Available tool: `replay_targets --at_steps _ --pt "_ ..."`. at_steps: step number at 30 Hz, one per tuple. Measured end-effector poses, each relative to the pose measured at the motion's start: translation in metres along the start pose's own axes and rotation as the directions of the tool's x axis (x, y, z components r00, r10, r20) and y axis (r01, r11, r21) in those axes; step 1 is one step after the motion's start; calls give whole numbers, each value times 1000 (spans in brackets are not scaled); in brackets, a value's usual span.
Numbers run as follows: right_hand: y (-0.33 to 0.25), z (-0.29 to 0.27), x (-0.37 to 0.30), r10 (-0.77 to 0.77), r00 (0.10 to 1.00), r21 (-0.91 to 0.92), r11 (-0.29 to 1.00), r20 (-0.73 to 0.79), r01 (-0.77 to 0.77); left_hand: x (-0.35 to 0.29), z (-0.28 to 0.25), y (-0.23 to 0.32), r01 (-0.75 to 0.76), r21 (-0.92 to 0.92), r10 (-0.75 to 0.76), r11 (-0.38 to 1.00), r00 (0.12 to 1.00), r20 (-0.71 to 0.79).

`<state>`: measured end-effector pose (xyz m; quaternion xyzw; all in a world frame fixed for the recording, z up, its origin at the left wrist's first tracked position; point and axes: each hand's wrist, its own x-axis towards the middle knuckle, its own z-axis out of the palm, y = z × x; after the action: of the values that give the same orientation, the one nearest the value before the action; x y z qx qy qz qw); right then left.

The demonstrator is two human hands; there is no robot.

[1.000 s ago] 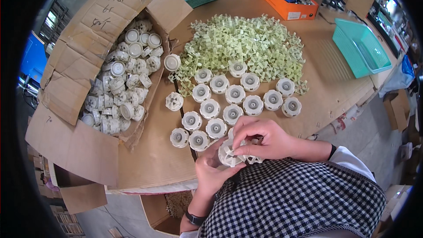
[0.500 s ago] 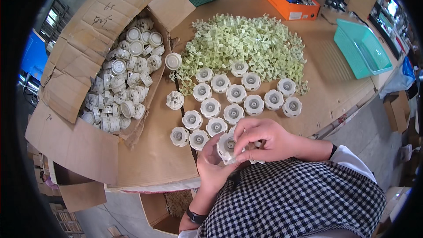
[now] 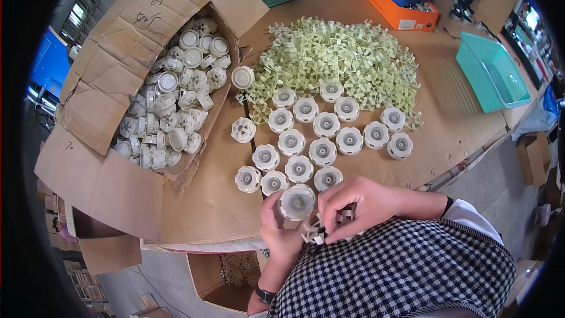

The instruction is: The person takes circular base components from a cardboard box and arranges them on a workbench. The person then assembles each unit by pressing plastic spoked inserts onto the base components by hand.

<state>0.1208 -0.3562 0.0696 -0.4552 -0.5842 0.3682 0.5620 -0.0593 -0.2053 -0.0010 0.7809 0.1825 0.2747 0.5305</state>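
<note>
1. A round white part (image 3: 296, 202) sat over the near side of the table (image 3: 212, 218), gripped in the fingers of the left hand (image 3: 279, 235).
2. Just beside it, the right hand (image 3: 364, 207) had its fingers closed on pale pieces (image 3: 312, 234), partly hiding them.
3. Rows of white discs (image 3: 299, 168) stood between the hands and a pale green clip pile (image 3: 341, 62).
4. Leftward, an open cardboard box (image 3: 106, 182) held more white parts (image 3: 168, 82); well off rightward stood a turquoise basket (image 3: 478, 79).

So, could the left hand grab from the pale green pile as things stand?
Probably not: the left hand holds a round white part, with similar parts between it and the pale green pile.
</note>
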Motion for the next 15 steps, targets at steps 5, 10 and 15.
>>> replay_targets --at_steps 5,10,15 --pt "16 7 -2 248 969 424 877 0 -225 5 -16 -4 67 -49 -77 997 968 -238" --pt "20 8 -5 323 946 496 824 -15 -273 9 -64 -33 143 154 -64 978 901 -430" --pt "23 10 -9 325 946 497 821 -5 -280 19 -94 -48 180 717 90 673 943 -321"
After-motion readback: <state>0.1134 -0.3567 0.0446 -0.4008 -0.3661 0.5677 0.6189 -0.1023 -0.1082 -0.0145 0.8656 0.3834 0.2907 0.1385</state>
